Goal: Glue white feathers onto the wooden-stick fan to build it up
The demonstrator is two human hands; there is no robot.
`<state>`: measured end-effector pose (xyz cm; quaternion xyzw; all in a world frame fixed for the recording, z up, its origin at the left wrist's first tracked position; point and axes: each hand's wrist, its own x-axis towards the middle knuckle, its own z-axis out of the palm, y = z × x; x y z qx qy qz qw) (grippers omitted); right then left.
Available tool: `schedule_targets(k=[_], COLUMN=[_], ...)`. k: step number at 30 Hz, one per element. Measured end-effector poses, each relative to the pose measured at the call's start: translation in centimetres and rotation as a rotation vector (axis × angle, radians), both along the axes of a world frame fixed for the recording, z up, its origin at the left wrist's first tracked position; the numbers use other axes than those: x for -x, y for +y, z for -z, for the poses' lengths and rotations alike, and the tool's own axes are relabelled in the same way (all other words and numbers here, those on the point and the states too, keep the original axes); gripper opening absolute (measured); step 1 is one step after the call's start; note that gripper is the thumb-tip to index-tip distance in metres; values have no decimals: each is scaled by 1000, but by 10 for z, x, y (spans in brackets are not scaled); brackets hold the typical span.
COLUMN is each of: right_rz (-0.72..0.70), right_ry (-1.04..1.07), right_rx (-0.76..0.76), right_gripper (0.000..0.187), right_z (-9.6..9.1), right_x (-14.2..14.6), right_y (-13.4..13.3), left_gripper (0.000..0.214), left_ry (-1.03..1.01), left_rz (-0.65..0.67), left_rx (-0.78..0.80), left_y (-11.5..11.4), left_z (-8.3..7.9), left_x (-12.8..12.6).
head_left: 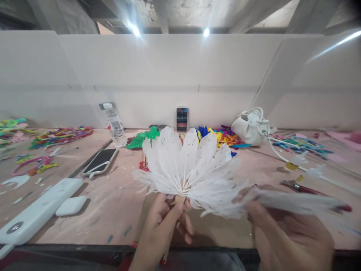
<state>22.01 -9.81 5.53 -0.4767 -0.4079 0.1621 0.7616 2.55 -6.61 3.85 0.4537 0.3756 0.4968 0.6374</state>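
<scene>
My left hand pinches the pale base of a white feather fan, where the quills come together. The feathers spread upward and outward from there, some with small dark specks. To the right, my right hand is closed on a single white feather, which points right and is smeared by motion. Those fingers are close to the fan's right edge; whether they touch it I cannot tell. A brown board lies on the table beneath both hands.
Behind the fan lie green feathers and other coloured feathers. A water bottle, phone and white power bank are at left. At right are a white bag and a red-handled tool.
</scene>
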Motion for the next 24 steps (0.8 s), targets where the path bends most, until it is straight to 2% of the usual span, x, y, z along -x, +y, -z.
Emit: schedule_targets(k=[4, 11, 17, 24], right_rz=[54, 60, 26, -29], right_ry=[35, -4, -49, -143], right_rx=[9, 62, 57, 88], right_gripper=[28, 21, 26, 11], right_z=[-2, 3, 11, 3], right_x=[16, 16, 8, 10], right_y=[14, 12, 11, 15], left_gripper=[48, 61, 63, 64], left_ry=[12, 137, 138, 128], left_rz=[-20, 36, 52, 79], left_rx=[19, 75, 115, 114], left_y=[2, -1, -1, -1], left_z=[-6, -8, -3, 0], left_x=[-7, -4, -6, -7])
